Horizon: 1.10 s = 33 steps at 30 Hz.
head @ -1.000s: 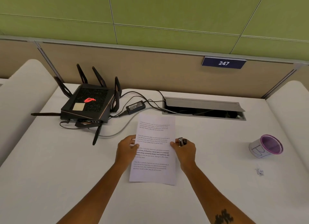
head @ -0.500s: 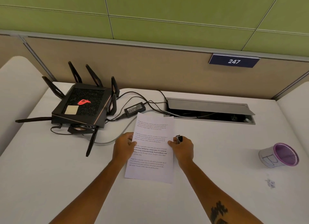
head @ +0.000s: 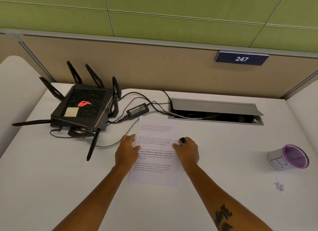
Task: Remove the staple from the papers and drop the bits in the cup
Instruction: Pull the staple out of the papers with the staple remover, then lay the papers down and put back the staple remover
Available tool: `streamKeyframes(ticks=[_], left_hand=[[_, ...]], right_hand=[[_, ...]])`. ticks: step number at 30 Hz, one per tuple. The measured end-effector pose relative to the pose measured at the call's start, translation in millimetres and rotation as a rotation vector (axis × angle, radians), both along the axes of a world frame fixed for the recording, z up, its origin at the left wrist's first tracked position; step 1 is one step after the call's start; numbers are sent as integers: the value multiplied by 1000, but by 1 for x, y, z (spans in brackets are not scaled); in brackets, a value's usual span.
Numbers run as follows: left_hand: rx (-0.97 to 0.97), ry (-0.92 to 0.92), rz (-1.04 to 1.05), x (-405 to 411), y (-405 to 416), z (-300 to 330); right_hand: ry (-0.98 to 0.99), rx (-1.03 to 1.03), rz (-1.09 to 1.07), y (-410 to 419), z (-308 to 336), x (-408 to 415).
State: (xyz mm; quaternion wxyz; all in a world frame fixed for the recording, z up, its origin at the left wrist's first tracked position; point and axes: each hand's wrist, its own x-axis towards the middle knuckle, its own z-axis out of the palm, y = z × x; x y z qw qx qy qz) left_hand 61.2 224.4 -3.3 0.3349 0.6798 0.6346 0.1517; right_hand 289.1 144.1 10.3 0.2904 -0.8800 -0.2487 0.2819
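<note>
The printed papers [head: 155, 144] lie flat on the white desk in front of me. My left hand [head: 126, 150] rests on their left edge, thumb on the sheet. My right hand [head: 186, 150] sits at their right edge, thumb tip on the paper, fingers curled around a small dark staple remover [head: 182, 140] that pokes out above the knuckles. The staple itself is too small to make out. A white cup [head: 287, 159] with a purple rim lies tilted on its side at the far right, mouth facing me.
A black router [head: 82, 108] with antennas stands at the back left, its power brick [head: 137, 110] and cables trailing to an open cable hatch [head: 215, 112]. A grey cable [head: 118, 141] runs under my left hand. A small scrap [head: 279, 186] lies near the cup.
The view has drifted a little; both hands stay on the paper's edges with hardly any movement, the right one still gripping the staple remover.
</note>
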Motion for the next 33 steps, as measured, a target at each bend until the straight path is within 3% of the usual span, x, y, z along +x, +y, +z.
streamKeyframes(ticks=[7,12,24,33], left_hand=[[124,126,-88,1,-12,3],[257,179,-186,8,-32,2],[320,284,-411,62,-95,-4],[277,316,-455,114,-153,-6]], right_hand=[[153,133,17,-6,6,16],[230,179,152,-21,14,46],[-217,32,468,-61,12,150],[-320,16,474,-75,12,221]])
